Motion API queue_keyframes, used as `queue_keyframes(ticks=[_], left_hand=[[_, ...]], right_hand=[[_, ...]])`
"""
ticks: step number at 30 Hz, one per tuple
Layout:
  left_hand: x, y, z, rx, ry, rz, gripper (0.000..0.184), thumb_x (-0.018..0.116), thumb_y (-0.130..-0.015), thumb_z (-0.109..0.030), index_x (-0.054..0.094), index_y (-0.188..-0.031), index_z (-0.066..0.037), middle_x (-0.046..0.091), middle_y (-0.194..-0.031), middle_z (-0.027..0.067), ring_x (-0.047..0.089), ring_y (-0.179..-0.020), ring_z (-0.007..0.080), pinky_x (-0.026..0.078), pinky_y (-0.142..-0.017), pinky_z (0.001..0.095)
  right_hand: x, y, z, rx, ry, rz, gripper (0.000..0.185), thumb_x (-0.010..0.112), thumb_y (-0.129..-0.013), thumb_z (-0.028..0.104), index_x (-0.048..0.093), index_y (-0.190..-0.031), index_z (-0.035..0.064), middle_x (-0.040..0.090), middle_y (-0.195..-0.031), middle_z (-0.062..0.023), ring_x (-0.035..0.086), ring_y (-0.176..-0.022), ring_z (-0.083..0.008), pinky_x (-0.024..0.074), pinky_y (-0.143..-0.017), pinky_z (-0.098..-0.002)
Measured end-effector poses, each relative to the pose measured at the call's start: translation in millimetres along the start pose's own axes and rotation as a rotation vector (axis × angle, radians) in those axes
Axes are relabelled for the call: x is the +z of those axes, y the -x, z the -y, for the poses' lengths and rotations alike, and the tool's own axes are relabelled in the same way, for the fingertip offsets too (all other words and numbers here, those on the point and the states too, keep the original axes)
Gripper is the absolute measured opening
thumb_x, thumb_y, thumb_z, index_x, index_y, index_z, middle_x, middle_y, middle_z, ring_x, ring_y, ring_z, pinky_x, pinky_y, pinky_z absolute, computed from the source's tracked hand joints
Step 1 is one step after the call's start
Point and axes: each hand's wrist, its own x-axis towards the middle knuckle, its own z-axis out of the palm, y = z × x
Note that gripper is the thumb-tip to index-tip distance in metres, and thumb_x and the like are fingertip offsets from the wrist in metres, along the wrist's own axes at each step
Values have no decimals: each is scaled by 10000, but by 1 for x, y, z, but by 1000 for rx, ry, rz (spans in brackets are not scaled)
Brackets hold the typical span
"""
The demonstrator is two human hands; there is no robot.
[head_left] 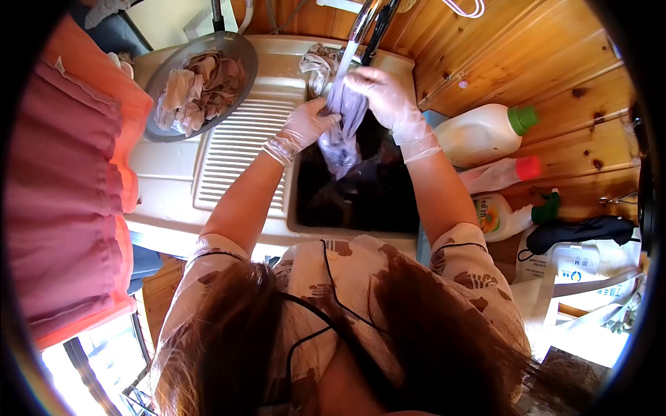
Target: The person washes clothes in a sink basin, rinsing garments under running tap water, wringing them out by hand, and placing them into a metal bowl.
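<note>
A wet lilac cloth hangs between my hands under the running tap, its lower end in the dark sink basin. My left hand, in a clear thin glove, has its fingers closed on the cloth's left side. My right hand, gloved the same way, grips the cloth near its top, just beside the water stream. Another crumpled pale cloth lies on the sink's back rim, left of the tap. What lies under the dark water is hard to make out.
Left of the basin is a ribbed drainboard; a grey bowl of crumpled cloths stands behind it. Along the right wall are a white green-capped jug, a red-capped bottle and a spray bottle. A pink curtain hangs at left.
</note>
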Motion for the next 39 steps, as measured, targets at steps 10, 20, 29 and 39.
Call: queue_keyframes(ticks=[10, 20, 29, 39], left_hand=[[-91, 16, -8, -60, -401, -90, 482, 681, -768, -464, 655, -909, -4, 654, -814, 114, 601, -746, 207, 468, -689, 333], [-96, 2, -33, -37, 855, -123, 366, 449, -958, -284, 538, -1097, 43, 622, -989, 103, 584, -907, 202, 450, -867, 316], [-57, -39, -18, -195, 1357, 197, 424, 400, -963, -284, 476, -1137, 96, 573, -1121, 201, 530, -1062, 322, 365, -983, 455], [-51, 20, 2, -600, 543, -180, 504, 535, -884, -380, 470, -1191, 14, 524, -1212, 169, 484, -1139, 298, 346, -1007, 495]], right_hand=[[-75, -3, 34, -11, -124, -281, 294, 639, -862, 211, 630, -1028, -31, 648, -926, -33, 581, -802, -106, 457, -752, -229], [-85, -2, -11, 163, -196, -216, 360, 645, -852, 231, 590, -1098, -27, 640, -963, -40, 561, -902, -125, 446, -847, -268], [40, 2, -123, 182, 377, 303, 917, 850, -569, 328, 391, -1312, 51, 570, -1177, -147, 511, -1115, -275, 373, -994, -355], [10, 30, -75, 194, -901, -77, 360, 439, -770, -28, 520, -1120, -22, 603, -989, -216, 620, -856, -336, 534, -739, -450]])
